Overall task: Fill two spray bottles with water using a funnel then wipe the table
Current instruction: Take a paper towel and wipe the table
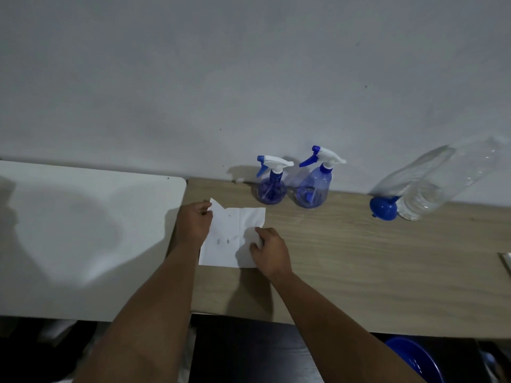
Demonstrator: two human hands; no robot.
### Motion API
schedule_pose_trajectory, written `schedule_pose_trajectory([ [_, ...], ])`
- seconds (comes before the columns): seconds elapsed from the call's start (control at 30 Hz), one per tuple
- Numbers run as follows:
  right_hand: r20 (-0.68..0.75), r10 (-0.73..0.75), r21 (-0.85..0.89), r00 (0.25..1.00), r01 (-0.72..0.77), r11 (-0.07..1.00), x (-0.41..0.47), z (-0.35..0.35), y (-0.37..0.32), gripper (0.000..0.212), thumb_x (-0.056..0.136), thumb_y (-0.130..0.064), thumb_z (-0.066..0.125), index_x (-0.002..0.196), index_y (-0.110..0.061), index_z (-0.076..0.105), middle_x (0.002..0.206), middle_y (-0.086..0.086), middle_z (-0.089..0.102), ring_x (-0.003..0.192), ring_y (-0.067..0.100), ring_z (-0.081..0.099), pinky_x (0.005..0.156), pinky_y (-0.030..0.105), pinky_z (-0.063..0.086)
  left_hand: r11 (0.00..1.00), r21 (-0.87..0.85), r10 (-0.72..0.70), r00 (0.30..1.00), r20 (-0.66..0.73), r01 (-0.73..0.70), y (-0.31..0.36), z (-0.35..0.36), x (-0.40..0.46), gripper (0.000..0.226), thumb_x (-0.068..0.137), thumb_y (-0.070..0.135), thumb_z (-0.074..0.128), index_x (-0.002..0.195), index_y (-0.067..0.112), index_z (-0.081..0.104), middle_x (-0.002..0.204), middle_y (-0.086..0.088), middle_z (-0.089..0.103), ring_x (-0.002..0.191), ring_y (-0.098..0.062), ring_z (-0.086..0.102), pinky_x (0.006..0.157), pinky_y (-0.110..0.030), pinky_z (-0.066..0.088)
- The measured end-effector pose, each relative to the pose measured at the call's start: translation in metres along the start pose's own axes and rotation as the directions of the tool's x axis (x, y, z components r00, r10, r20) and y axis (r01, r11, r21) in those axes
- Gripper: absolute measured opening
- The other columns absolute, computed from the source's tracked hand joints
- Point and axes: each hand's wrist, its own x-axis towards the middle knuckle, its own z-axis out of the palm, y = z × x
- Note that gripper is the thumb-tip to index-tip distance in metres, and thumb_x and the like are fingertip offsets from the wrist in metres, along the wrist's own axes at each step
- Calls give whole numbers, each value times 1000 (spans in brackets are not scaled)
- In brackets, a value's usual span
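A white paper towel (229, 236) lies spread on the wooden table (359, 258), with a few small wet spots near its middle. My left hand (195, 221) pinches its far left corner. My right hand (269, 250) grips its right edge, where the paper is bunched up. Two blue spray bottles with white-and-blue trigger heads stand capped by the wall: the shorter one (271, 181) on the left, the taller one (315, 179) on the right. A blue funnel (383, 208) lies on the table beside a large clear water bottle (439, 181).
A white table (83, 230) adjoins the wooden one on the left. The grey wall runs right behind the bottles. A blue basin (414, 360) sits below the table's front edge at lower right. A pale object (505, 261) shows at the right edge.
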Motion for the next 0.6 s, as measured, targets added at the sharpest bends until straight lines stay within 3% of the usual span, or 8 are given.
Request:
schedule_pose_trajectory([
  [0.17, 25, 7, -27, 1000, -7, 1000, 6, 0, -6, 54, 97, -19, 66, 149, -11, 57, 143, 10, 59, 126, 29, 62, 107, 33, 47, 998, 47, 53, 998, -16, -52, -2, -3, 13, 30, 89, 4, 66, 117, 11, 76, 120, -9, 73, 112, -25, 69, 102, -37, 52],
  [0.37, 46, 5, -178, 999, 3, 984, 4, 4, -6, 61, 99, -34, 63, 156, -19, 47, 154, 7, 45, 133, 30, 55, 105, 40, 51, 968, 208, 131, 990, 42, -137, -12, -1, 14, 35, 91, 12, 68, 126, 11, 71, 129, -11, 68, 120, -30, 62, 104, -38, 48],
  [0.5, -5, -57, -407, 998, 50, 912, 1, 10, -17, 68, 104, -44, 50, 164, -24, 25, 168, 13, 23, 149, 37, 31, 116, 53, 37, 769, 507, 359, 919, 165, -391, -24, 2, 2, 48, 100, 33, 54, 142, 11, 56, 148, -10, 54, 138, -30, 45, 117, -44, 36],
  [0.6, 71, -128, -437, 989, 146, 887, 19, 22, -22, 73, 110, -43, 35, 169, -17, 3, 177, 14, 0, 163, 38, 2, 129, 60, 17, 550, 670, 362, 865, 348, -499, -35, 7, -7, 64, 104, 50, 24, 157, 15, 32, 165, -7, 28, 154, -29, 22, 123, -47, 24],
])
